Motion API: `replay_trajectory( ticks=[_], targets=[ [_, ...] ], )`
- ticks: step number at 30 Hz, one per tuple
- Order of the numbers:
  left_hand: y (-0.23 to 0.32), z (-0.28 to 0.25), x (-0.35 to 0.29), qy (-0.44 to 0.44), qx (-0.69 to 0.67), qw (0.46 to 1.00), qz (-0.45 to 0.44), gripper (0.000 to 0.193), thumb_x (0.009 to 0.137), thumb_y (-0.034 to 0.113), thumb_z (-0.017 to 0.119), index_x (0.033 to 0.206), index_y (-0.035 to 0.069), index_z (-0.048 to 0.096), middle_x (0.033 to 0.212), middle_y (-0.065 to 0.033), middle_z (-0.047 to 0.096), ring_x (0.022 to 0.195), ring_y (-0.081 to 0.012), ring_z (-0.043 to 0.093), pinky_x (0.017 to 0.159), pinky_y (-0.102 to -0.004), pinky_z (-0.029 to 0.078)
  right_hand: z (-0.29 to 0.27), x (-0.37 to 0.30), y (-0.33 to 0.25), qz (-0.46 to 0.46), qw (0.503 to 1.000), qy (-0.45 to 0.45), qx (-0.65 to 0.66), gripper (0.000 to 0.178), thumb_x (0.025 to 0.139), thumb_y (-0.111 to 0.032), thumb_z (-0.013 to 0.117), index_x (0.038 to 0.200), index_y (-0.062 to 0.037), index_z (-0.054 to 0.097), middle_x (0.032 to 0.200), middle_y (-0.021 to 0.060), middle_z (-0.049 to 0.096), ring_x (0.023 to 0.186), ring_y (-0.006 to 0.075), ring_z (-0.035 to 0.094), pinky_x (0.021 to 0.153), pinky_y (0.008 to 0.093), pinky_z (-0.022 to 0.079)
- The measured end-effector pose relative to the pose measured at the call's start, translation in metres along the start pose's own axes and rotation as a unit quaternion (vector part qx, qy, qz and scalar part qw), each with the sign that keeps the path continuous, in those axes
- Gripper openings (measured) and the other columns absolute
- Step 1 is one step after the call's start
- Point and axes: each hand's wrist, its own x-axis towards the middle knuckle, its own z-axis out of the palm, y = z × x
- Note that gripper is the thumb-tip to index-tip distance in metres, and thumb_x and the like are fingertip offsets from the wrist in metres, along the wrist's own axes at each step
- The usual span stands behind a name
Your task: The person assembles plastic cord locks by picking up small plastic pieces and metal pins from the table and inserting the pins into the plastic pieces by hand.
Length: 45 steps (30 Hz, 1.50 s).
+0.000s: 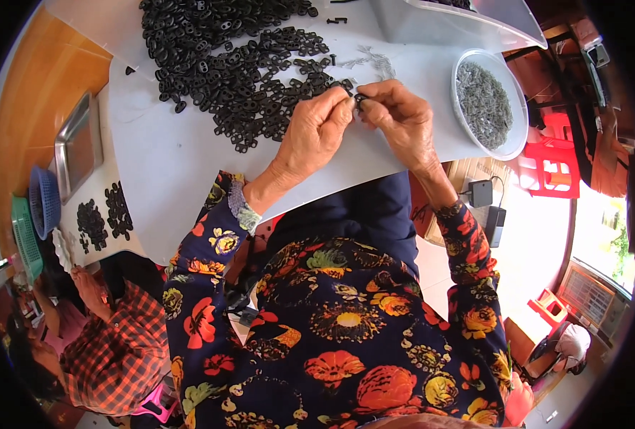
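Observation:
Above the pale table my two hands meet, fingertips almost touching. My right hand (402, 121) pinches a small black plastic piece (361, 99), mostly covered by the fingers. Thumb and forefinger of my left hand (313, 134) are pressed together beside it; whatever they hold is too small or hidden to tell. Just left of my hands spreads a large heap of small black oval parts with holes (256, 96). Thin metal pins (378, 63) lie loose on the table beyond my fingers. More such small metal pieces (485, 104) fill a round clear tub (519, 136) at the right.
A clear plastic bin (439, 28) stands at the far right of the table (164, 164). To the left are a metal tray (78, 139), blue and green baskets (44, 200) and two small black piles. A person in a checked shirt (121, 350) sits lower left. Red stools (552, 161) stand right.

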Motion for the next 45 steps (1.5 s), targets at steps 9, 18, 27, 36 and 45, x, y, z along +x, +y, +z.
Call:
replay_trajectory(
  ticks=[9, 18, 27, 36, 45],
  targets=[
    [0.006, -0.007, -0.027, -0.114, -0.033, 0.992, -0.046, 0.025, 0.096, 0.017, 0.049, 0.077, 0.002, 0.054, 0.059, 0.0015, 0.045, 0.055, -0.0065, 0.042, 0.051, -0.0226, 0.037, -0.039, 0.093, -0.113, -0.255, 0.945, 0.199, 0.041, 0.012, 0.086, -0.012, 0.068, 0.089, -0.001, 0.063, 0.062, -0.0031, 0.051, 0.053, 0.0056, 0.047, 0.049, 0.0194, 0.04],
    [0.005, 0.004, -0.034, -0.132, -0.022, 0.991, 0.012, 0.018, 0.093, 0.011, 0.051, 0.08, -0.001, 0.051, 0.063, -0.003, 0.046, 0.058, -0.0121, 0.04, 0.055, -0.0261, 0.039, 0.036, 0.07, -0.031, -0.124, 0.951, -0.149, -0.241, 0.011, 0.089, -0.009, 0.06, 0.096, -0.0007, 0.063, 0.082, 0.0039, 0.064, 0.067, 0.0133, 0.058, 0.06, 0.0273, 0.048],
    [0.01, 0.007, -0.03, -0.134, -0.074, 0.988, -0.034, 0.014, 0.088, 0.006, 0.053, 0.079, -0.003, 0.049, 0.064, -0.0131, 0.047, 0.058, -0.0217, 0.043, 0.058, -0.0342, 0.041, 0.055, 0.089, -0.005, -0.234, 0.84, -0.261, -0.414, 0.017, 0.077, -0.005, 0.063, 0.094, -0.0023, 0.064, 0.087, 0.0112, 0.059, 0.077, 0.0315, 0.06, 0.068, 0.0399, 0.05],
    [0.01, 0.007, -0.032, -0.13, -0.056, 0.989, -0.029, 0.015, 0.088, 0.006, 0.055, 0.078, -0.003, 0.05, 0.061, -0.0085, 0.044, 0.058, -0.0152, 0.04, 0.055, -0.032, 0.038, 0.07, 0.089, -0.017, -0.207, 0.769, -0.265, -0.545, 0.014, 0.076, -0.009, 0.063, 0.088, -0.002, 0.063, 0.089, 0.0119, 0.059, 0.082, 0.0335, 0.06, 0.071, 0.0427, 0.05],
    [0.007, 0.009, -0.032, -0.129, -0.069, 0.989, -0.039, 0.013, 0.089, 0.007, 0.054, 0.082, -0.003, 0.053, 0.062, -0.0066, 0.045, 0.057, -0.0125, 0.038, 0.054, -0.0289, 0.038, 0.067, 0.093, -0.014, -0.162, 0.76, -0.292, -0.557, 0.012, 0.074, -0.007, 0.061, 0.08, 0.0026, 0.061, 0.083, 0.016, 0.063, 0.074, 0.0373, 0.061, 0.066, 0.0431, 0.05]
  ],
)
